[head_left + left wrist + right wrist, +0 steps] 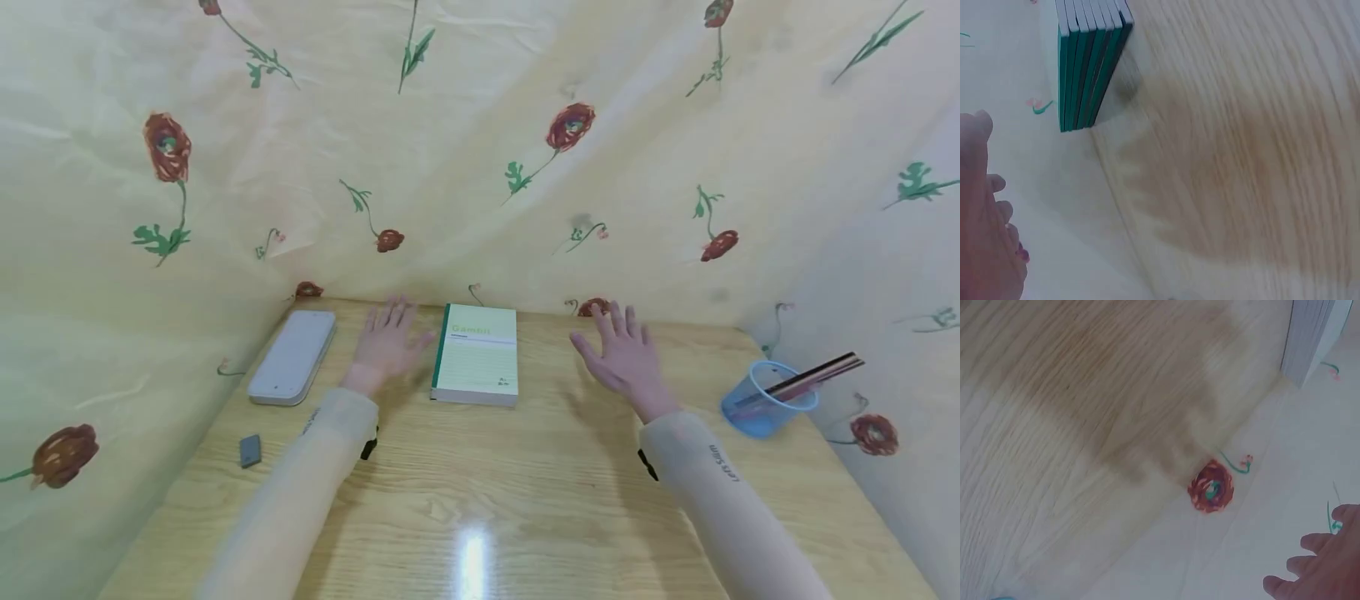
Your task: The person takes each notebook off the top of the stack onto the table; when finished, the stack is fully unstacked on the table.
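Observation:
A stack of several notebooks (pixel 477 354) with pale green covers and dark green spines lies on the wooden table, towards its back edge. The left wrist view shows the layered green spines of the notebooks (pixel 1088 72). To the left of the stack, my left hand (pixel 384 346) hovers over the table with spread fingers, holding nothing. My right hand (pixel 624 358) is held to the right of the stack, its fingers also spread and nothing in it. Both hands cast shadows on the wood, and both stand apart from the notebooks.
On the left of the table (pixel 510 492) lie a flat white case (pixel 292 358) with rounded corners and a small dark grey rectangular piece (pixel 251 451). A blue see-through cup (pixel 757 408) holding several thin sticks stands at the right. Flower-patterned cloth (pixel 465 150) hangs behind and beside the table.

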Tool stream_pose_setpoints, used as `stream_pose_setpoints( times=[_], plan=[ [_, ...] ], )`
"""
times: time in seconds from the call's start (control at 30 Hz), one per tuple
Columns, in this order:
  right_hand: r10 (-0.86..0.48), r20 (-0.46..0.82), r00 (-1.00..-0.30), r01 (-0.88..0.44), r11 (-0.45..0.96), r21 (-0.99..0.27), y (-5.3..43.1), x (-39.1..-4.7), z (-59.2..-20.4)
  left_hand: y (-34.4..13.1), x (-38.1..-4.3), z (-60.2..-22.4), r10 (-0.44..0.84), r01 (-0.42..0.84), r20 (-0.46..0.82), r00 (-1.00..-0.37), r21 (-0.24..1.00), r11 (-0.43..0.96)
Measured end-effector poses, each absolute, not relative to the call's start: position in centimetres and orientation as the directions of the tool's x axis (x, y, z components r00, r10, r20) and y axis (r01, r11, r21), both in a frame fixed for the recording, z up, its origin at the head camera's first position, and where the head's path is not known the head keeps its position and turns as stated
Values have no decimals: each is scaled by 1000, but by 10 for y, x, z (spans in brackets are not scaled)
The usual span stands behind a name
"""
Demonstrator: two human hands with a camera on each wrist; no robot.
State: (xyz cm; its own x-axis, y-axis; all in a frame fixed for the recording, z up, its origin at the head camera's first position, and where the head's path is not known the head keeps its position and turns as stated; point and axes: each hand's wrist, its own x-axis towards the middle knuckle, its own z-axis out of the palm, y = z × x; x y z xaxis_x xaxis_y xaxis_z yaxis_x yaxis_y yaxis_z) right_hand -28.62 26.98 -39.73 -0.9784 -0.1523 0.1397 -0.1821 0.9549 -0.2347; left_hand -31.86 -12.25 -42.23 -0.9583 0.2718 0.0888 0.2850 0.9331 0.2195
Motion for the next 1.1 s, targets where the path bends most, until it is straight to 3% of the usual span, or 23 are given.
stream_pose_setpoints(
  times=[0.23,0.5,0.73,0.9,1.1],
  plan=[
    [-178,165,-970,-217,940,-263,243,-289,-413,-104,-316,-435,283,287,57,-957,301,909],
    [-195,107,-975,-219,919,-327,210,-288,-430,-86,-311,-442,229,235,73,-971,487,841],
    [-220,29,-975,-209,863,-460,185,-288,-449,-84,-309,-451,191,185,38,-981,488,853],
    [-204,56,-977,-196,775,-601,177,-288,-460,-85,-308,-457,200,188,32,-979,507,841],
    [-194,80,-978,-198,727,-657,171,-287,-463,-85,-308,-459,210,200,48,-977,561,803]
  ],
)
